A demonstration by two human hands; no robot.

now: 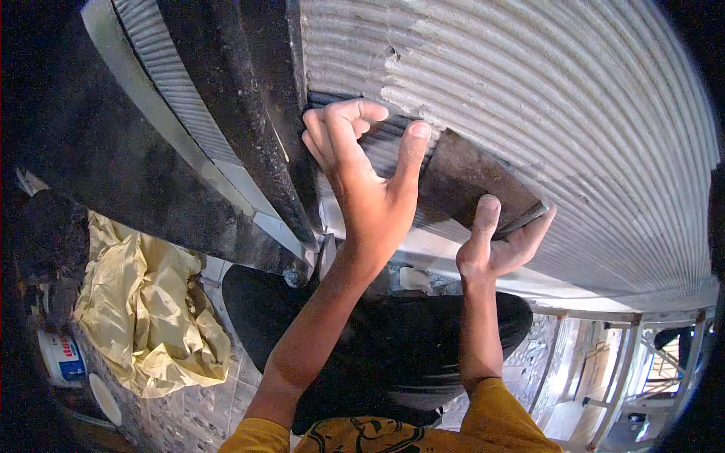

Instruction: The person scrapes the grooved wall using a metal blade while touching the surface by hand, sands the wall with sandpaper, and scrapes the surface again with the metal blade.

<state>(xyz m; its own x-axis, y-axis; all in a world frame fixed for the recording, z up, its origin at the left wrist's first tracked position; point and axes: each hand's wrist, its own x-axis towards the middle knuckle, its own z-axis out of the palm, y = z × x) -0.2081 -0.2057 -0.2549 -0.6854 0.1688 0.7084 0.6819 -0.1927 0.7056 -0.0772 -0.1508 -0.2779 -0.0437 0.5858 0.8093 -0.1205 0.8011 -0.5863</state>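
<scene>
My right hand is closed on a dark brown, flat rectangular piece, thumb on its face and fingers around its lower right edge. The piece lies against the pale ribbed panel. What it is made of, I cannot make out. Up and to the left of it, my left hand is open, with its thumb apart from the curled fingers. Those fingers are by a darker ribbed patch at the panel's left edge; whether they touch it is unclear.
A dark upright post borders the panel on the left. Crumpled yellowish sheeting lies on the tiled floor, near a white tub and a round white lid. A pale frame with bars stands at the lower right.
</scene>
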